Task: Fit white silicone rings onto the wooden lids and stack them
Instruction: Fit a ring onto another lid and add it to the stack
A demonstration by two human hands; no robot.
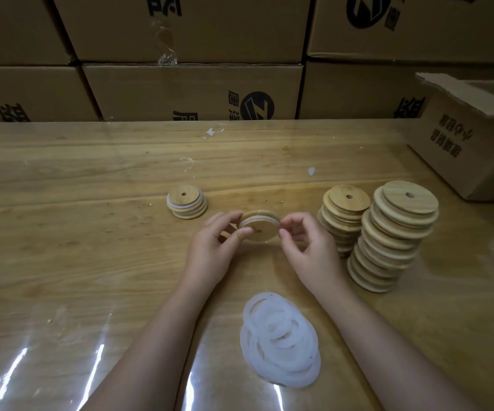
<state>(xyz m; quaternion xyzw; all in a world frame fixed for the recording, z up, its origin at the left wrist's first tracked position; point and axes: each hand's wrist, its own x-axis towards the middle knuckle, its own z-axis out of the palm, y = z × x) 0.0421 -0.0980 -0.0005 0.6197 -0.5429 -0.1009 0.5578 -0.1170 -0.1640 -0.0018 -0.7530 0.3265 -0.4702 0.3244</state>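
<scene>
My left side is open: bare wooden table (62, 232) stretches from my left hand (214, 247) outward, broken only by the short stack of ringed lids (187, 202) just beyond it. My right hand (308, 244) is hemmed in by two tall, leaning stacks of wooden lids (388, 232), with an open cardboard box (471, 143) behind them. The pile of white silicone rings (280, 339) fills the gap between my forearms. Stacked cartons (192, 90) wall off the table's far edge.

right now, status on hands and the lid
Left hand and right hand both gripping one wooden lid, white ring partly seated. Short finished stack to the left. Nothing in the way.
</scene>
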